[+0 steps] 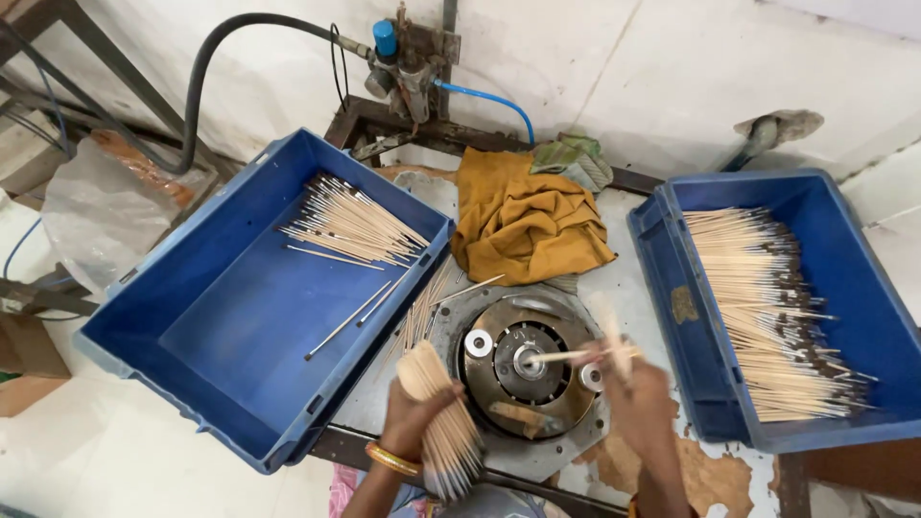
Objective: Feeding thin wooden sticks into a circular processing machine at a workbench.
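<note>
While blue crates [240, 317] flank the round machine [523, 369], an orange cloth [523, 221] apparently rests behind.

A small workshop: round metal machine [526, 369], air hose [484, 98], stick-filled blue crates [240, 384].

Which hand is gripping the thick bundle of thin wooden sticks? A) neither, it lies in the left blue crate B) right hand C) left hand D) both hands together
C: the left hand is wrapped around the bundle of sticks beside the round metal machine head, while the right hand holds a single stick toward the machine's centre.
</note>
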